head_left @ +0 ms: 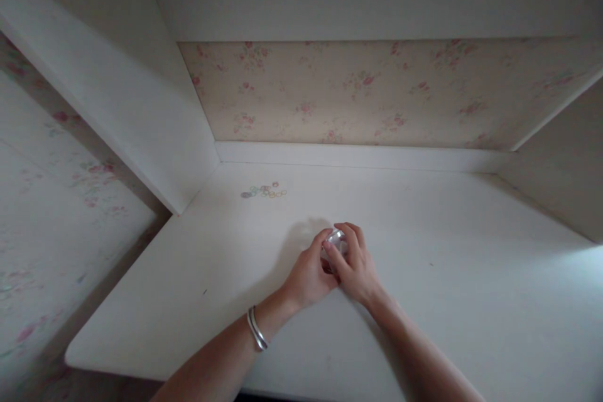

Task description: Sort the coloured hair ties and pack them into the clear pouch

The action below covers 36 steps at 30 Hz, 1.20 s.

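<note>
Both hands close around a small clear container (335,240), which looks like see-through plastic with a shiny top. My left hand (311,276) wraps its left side and underside, thumb near the top. From the right, my right hand (355,264) grips it, with the thumb laid across the front and the fingers curled over the far side. Much of the container is hidden by the fingers, so what is inside cannot be made out. Farther back on the left lies a loose cluster of small coloured rings, like little elastic bands (264,191).
The white desk top (471,308) spreads around my hands, with a rounded corner at front left. White side panels (155,107) and a low back ledge (367,156) border it, and an overhead shelf (358,9) hangs above. A small dark speck (205,292) lies at left.
</note>
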Available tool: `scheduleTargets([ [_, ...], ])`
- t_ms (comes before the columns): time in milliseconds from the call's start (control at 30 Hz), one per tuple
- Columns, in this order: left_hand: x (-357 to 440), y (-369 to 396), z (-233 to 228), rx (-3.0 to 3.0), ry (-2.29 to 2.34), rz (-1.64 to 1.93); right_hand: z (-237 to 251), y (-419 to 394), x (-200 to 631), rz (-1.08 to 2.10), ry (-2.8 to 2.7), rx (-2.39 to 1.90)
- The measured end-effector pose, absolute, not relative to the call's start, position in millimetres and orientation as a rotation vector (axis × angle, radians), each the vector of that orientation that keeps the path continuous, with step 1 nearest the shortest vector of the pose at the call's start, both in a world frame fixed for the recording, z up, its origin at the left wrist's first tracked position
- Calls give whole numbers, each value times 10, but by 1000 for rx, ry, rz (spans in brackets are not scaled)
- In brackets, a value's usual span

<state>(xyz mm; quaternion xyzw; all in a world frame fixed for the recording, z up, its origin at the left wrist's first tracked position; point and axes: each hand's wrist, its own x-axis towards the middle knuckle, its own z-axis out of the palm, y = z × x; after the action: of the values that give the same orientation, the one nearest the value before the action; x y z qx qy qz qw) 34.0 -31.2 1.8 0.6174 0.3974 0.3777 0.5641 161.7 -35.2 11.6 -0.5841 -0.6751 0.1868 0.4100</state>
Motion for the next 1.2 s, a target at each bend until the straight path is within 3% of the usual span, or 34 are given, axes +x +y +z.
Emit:
scheduleTargets([
  [333,316,-319,14,1345,820,836,109,-318,1632,593,-1632,-1455],
  [633,243,-244,88,1068,758,882,124,-213,1751,1245,-1071,-1247],
  [1200,196,-172,69,1021,798,818,112,-127,1832,1348,-860,-1179],
])
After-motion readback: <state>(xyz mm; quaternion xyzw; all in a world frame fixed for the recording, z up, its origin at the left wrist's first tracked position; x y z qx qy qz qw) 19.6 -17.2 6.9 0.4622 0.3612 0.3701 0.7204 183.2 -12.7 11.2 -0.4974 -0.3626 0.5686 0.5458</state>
